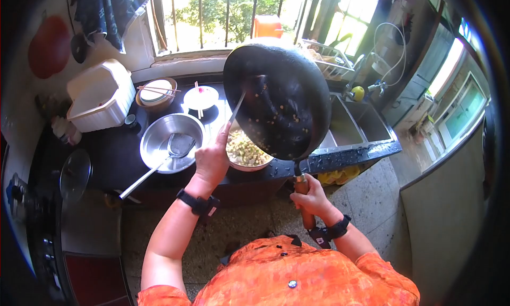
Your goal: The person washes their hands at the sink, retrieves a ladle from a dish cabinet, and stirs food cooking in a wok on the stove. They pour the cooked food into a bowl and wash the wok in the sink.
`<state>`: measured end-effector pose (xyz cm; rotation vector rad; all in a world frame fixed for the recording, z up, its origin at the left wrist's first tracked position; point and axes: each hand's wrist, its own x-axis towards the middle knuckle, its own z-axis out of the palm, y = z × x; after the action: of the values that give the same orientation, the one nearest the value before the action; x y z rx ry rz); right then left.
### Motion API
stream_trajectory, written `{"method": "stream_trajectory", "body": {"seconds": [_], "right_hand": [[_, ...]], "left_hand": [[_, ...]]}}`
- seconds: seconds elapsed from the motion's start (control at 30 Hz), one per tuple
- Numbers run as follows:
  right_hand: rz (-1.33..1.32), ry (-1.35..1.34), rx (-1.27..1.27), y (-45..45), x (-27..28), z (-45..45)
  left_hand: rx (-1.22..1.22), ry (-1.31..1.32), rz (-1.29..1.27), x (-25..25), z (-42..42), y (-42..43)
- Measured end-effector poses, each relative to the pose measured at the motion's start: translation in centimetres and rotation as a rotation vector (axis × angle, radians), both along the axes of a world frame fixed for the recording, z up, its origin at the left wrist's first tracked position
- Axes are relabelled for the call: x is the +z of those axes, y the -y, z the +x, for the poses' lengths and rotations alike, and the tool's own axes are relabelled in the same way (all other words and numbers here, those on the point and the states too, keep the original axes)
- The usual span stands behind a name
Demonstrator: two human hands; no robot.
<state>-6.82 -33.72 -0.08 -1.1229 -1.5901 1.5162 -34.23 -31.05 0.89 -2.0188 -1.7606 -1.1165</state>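
Note:
My right hand (314, 199) is closed round the wooden handle of a dark wok (289, 109), which is tipped up on its side above the counter. Bits of food cling to the wok's inner face. In my left hand (212, 160) is a spatula (238, 108); its thin metal shaft reaches into the wok, and its dark head is hard to make out there. Below the wok's left edge stands a bowl (249, 168) filled with chopped, pale yellow-green food (246, 148), partly hidden by the wok and my left hand.
Left of the bowl sits a steel basin (150, 156) with a long-handled ladle (146, 178) in it. Behind are a plate (201, 98) with chopsticks, stacked bowls (155, 91) and a white foam box (101, 112). A double sink (348, 120) lies to the right; a glass lid (75, 173) is far left.

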Motion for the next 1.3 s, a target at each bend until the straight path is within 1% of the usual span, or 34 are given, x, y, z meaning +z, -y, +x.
{"method": "stream_trajectory", "body": {"seconds": [0.03, 0.1, 0.13, 0.23, 0.3, 0.37, 0.43, 0.5, 0.57, 0.63, 0.67, 0.77, 0.8, 0.9, 0.97, 1.03, 1.17, 1.2, 1.27, 1.3], "right_hand": [[0.000, -0.003, 0.002, 0.0, 0.2, 0.0], [0.007, 0.035, -0.001, 0.1, 0.5, -0.1], [0.004, 0.032, -0.006, 0.0, 0.5, -0.1], [-0.019, 0.024, 0.004, 0.0, 0.2, 0.3], [0.026, 0.055, -0.010, -0.3, -0.2, 0.4], [0.031, 0.067, -0.015, -0.2, -0.2, 0.3], [0.035, 0.082, -0.018, -0.2, -0.2, 0.5], [0.069, 0.118, -0.012, -0.4, -0.6, 0.6], [0.054, 0.101, -0.018, -0.4, -0.6, 0.6], [0.036, 0.082, -0.025, -0.6, -0.7, 0.6], [0.055, 0.095, -0.030, -0.7, -0.7, 0.6], [0.077, 0.111, -0.040, -1.0, -1.1, 0.6], [0.085, 0.123, -0.043, -1.2, -1.3, 0.6], [0.112, 0.151, -0.069, -1.5, -1.0, 0.4], [0.127, 0.169, -0.089, -1.6, -1.0, 0.4], [0.126, 0.182, -0.056, -2.0, -1.3, 0.7], [0.104, 0.146, -0.069, -1.6, -1.1, 0.5], [0.076, 0.128, -0.054, -1.4, -0.9, 0.5], [0.052, 0.116, -0.041, -1.2, -0.1, 0.3], [0.051, 0.117, -0.035, -1.1, 0.2, 0.1]], "left_hand": [[0.002, -0.003, 0.000, -0.6, -0.2, -0.2], [0.031, -0.183, -0.030, -1.9, -0.6, -0.3], [0.039, -0.233, -0.051, -2.3, -0.8, 0.4], [-0.044, -0.304, -0.106, -2.6, -1.6, 2.3], [-0.033, -0.315, -0.122, -2.1, -1.8, 2.5], [0.028, -0.287, -0.058, -1.4, -1.9, 1.9], [0.054, -0.257, -0.110, -0.4, -1.6, 0.7], [0.127, -0.340, -0.107, 0.0, -1.3, -0.1], [0.099, -0.363, -0.102, -0.5, -1.3, 0.3], [0.036, -0.482, -0.180, -1.0, -1.1, 1.5], [0.018, -0.523, -0.169, -1.4, -1.2, 2.3], [0.002, -0.527, -0.256, -1.7, -1.1, 5.0], [-0.010, -0.519, -0.172, -2.0, -1.2, 5.6], [-0.046, -0.531, -0.189, -1.1, -1.8, 7.5], [-0.051, -0.528, -0.168, -0.5, -2.0, 7.8], [-0.043, -0.506, -0.104, 0.0, -2.2, 7.4], [-0.058, -0.138, -0.054, 0.5, 0.0, 4.2], [-0.055, -0.130, -0.053, -0.1, 0.6, 3.3], [-0.114, -0.012, 0.094, -1.6, 1.3, 1.7], [-0.113, -0.006, 0.096, -2.3, 1.2, 1.7]]}}
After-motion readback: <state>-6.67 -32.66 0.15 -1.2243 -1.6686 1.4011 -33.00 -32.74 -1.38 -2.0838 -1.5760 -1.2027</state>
